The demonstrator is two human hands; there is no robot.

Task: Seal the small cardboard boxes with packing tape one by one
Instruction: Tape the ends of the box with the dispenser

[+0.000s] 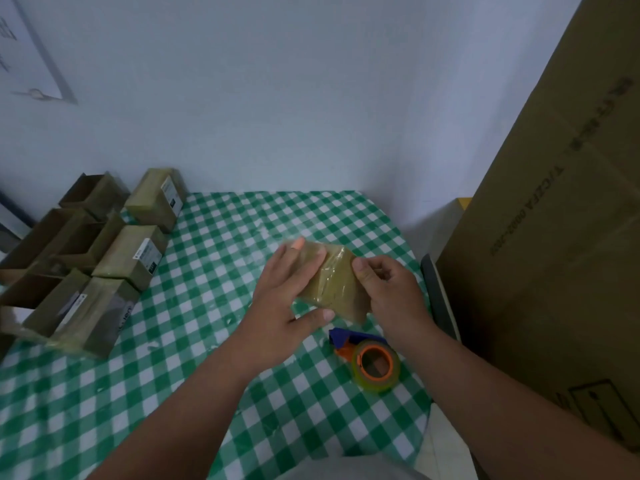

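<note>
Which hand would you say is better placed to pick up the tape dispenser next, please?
Probably the right hand: the tape dispenser lies just below it, while the left hand rests flat across the small box, steadying it.

Both hands hold a taped box [332, 285] mid-table [214, 306]; left hand [287, 292] flat, right hand [388, 282] pinching. Tape dispenser [372, 362] just nearer.
</note>
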